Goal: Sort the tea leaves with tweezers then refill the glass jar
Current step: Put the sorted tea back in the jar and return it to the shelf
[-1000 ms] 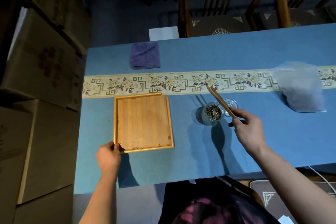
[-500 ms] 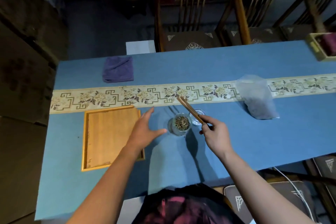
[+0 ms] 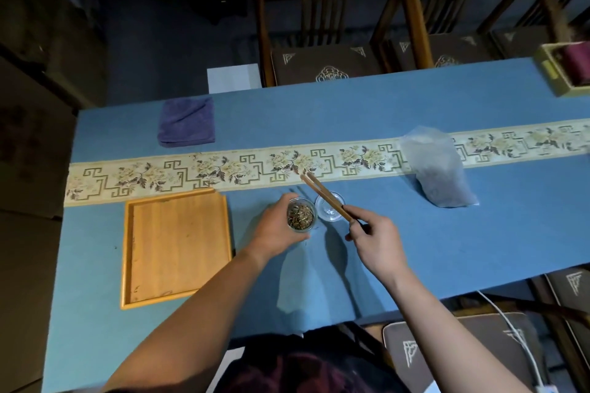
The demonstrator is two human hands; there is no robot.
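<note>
A small glass jar filled with dried tea leaves stands on the blue table, and my left hand is wrapped around its left side. My right hand grips wooden tweezers that point up and to the left, their tips apart with nothing between them. Under the tweezers lies the jar's clear glass lid, just right of the jar. A shallow wooden tray with nothing in it sits to the left of the jar.
A clear plastic bag of tea lies at the right on the patterned runner. A folded purple cloth is at the far left. A wooden box sits at the far right corner. Chairs stand behind the table.
My left hand left the tray's corner, crossed to the right and closed around the jar. The right hand with the tweezers stayed by the jar. The view shifted right.
</note>
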